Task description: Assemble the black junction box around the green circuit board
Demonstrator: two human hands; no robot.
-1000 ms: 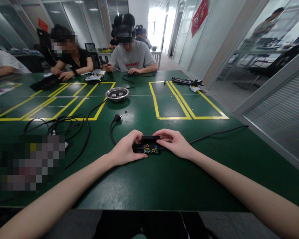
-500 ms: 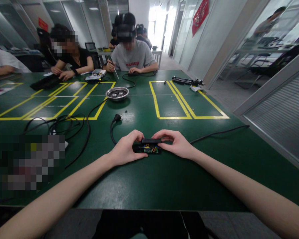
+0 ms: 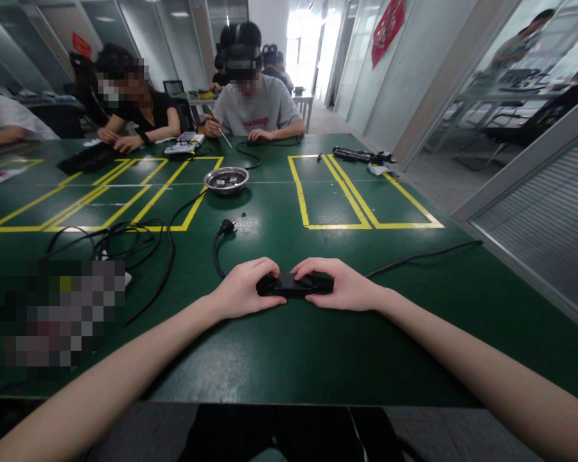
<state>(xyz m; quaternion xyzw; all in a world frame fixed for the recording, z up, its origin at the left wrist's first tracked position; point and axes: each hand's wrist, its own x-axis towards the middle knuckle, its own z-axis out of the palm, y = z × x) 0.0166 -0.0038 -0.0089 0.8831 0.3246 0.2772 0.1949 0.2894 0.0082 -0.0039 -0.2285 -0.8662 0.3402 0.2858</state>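
Between my hands, a small black power adapter (image 3: 293, 284) rests on the green table with its black cover lying over the circuit board, which is now hidden. My left hand (image 3: 246, 287) grips its left end, thumb along the near side and fingers over the far side. Around the right end, my right hand (image 3: 344, 283) is closed, with a fingertip on top of the cover and the thumb at the near edge. A black cable (image 3: 424, 255) runs off to the right. Behind my left hand lies a black plug (image 3: 227, 226) on its cord.
A metal bowl (image 3: 226, 181) with small metal parts stands beyond the plug. Tangled black cables (image 3: 110, 240) lie at left, beside a blurred-out patch. Yellow tape (image 3: 337, 226) marks the green table (image 3: 289, 359). Across it, a person holds a screwdriver (image 3: 221, 131); another person works at far left.
The cover has come down from its tilted position onto the adapter, hiding the circuit board. My right hand has lowered slightly with it; my left hand has hardly moved.
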